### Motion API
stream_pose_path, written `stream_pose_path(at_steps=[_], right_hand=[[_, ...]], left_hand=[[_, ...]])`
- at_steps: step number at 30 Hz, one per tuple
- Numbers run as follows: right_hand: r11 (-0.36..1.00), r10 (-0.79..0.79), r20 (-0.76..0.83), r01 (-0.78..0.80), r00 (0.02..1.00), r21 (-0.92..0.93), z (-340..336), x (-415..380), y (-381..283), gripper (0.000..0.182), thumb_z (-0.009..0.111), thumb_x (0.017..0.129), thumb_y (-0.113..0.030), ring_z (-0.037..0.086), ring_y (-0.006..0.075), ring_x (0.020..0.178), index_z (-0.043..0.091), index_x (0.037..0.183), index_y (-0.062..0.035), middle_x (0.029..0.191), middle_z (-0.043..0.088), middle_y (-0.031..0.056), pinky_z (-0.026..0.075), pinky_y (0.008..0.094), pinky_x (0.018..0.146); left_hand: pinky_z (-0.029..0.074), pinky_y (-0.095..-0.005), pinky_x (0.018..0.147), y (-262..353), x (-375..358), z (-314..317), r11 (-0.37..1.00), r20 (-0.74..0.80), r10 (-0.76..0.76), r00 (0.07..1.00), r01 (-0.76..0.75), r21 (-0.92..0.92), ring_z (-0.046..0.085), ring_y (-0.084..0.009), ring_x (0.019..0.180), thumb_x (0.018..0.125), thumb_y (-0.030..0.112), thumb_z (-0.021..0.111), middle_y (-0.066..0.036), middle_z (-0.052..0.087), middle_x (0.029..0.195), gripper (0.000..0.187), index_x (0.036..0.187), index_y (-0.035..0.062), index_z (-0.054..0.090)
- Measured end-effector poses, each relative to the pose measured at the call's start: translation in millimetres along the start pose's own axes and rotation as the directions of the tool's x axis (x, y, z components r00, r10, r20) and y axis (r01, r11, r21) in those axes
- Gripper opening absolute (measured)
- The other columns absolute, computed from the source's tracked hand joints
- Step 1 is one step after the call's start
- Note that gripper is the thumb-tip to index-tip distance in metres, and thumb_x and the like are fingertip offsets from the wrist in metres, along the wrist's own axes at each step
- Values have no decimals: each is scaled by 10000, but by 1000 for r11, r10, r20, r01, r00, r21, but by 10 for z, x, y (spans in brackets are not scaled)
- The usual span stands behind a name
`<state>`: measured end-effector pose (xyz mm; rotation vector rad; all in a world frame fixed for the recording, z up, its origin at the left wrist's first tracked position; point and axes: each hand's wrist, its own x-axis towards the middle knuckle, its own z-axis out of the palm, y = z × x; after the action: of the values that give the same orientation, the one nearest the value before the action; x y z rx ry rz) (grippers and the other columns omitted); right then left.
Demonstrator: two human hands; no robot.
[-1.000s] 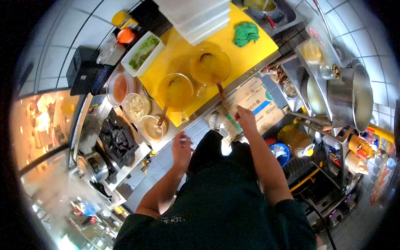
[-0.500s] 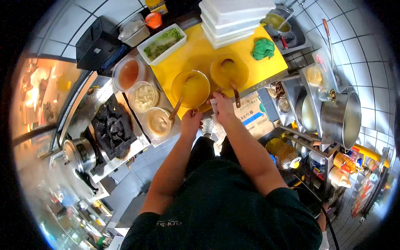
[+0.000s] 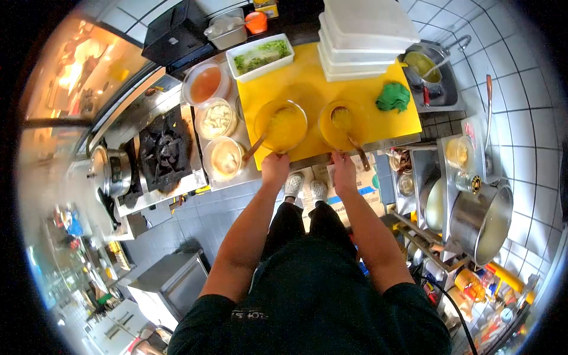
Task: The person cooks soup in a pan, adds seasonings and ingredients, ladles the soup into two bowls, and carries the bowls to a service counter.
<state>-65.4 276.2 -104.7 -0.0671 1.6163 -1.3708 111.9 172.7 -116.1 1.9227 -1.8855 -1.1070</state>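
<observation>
Two clear round bowls stand side by side near the front edge of a yellow cutting board (image 3: 310,65). The left bowl (image 3: 291,133) has yellowish contents and a ladle (image 3: 255,146) leaning out over its left front rim. In the right bowl (image 3: 330,137) sits another ladle (image 3: 357,148), its brown handle pointing front right. My left hand (image 3: 276,170) is closed at the left bowl's near rim. At the right bowl's near rim, my right hand (image 3: 344,173) has its fingers drawn together. Both sets of fingertips are partly hidden.
Left of the board are tubs of reddish liquid (image 3: 204,84), pale chunks (image 3: 216,120) and creamy sauce (image 3: 225,161), beside a burner (image 3: 165,148). Behind are a herb tray (image 3: 260,57) and stacked white containers (image 3: 364,44). A green cloth (image 3: 393,97) lies right, near a sink (image 3: 444,89).
My right hand has moved right, from between the bowls to the right bowl's near rim; the white item beside it no longer shows. The right bowl sits slightly nearer. The camera view has turned.
</observation>
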Motion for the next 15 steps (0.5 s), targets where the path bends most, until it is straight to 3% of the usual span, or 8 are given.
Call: stream_pose_path(at_steps=[2,5,8,11,12,15], right_hand=[[999,35,14,-35,999,7,-114,16,37,231,603,958,-301,422,72,538,591,953,-71,746,527,-21,321,269,471],[990,-58,55,65,997,-123,-286,81,125,228,600,958,-299,417,70,522,577,898,-80,698,511,-16,321,269,472],[991,1,92,12,996,-135,-365,-130,-103,257,596,958,-304,415,67,518,558,829,-85,662,499,-15,330,268,486],[956,-35,106,64,994,-288,-504,-131,-158,298,587,959,-323,423,69,527,554,785,-83,659,495,-10,329,268,484],[962,1,57,14,998,-274,-510,-163,-168,342,563,968,-348,430,76,537,556,761,-76,656,497,-1,332,275,491],[835,-178,250,280,952,-473,-748,-113,-88,367,554,986,-383,529,221,530,551,877,-33,631,493,91,412,379,507]], left_hand=[[526,-486,756,-42,-47,54,997,-28,4,1000,-6,-78,673,-438,834,830,324,599,-275,676,818,391,850,-56,687],[504,-514,756,-47,-118,109,999,6,-32,999,32,-36,663,-456,860,866,375,557,-291,665,832,434,864,-42,676],[518,-497,716,-51,-293,160,996,-122,-14,992,3,-92,670,-437,791,831,293,623,-268,665,775,349,839,-51,678],[517,-492,700,-98,-452,180,986,-90,-95,991,81,-148,671,-432,770,846,306,628,-260,665,760,359,848,-50,677],[517,-485,694,-114,-524,172,988,-106,-78,991,63,-139,674,-426,764,850,304,630,-257,666,757,358,853,-50,676],[519,-466,678,-16,-840,-24,987,-124,-57,991,37,-158,683,-409,754,861,297,636,-251,667,749,349,865,-49,674]])
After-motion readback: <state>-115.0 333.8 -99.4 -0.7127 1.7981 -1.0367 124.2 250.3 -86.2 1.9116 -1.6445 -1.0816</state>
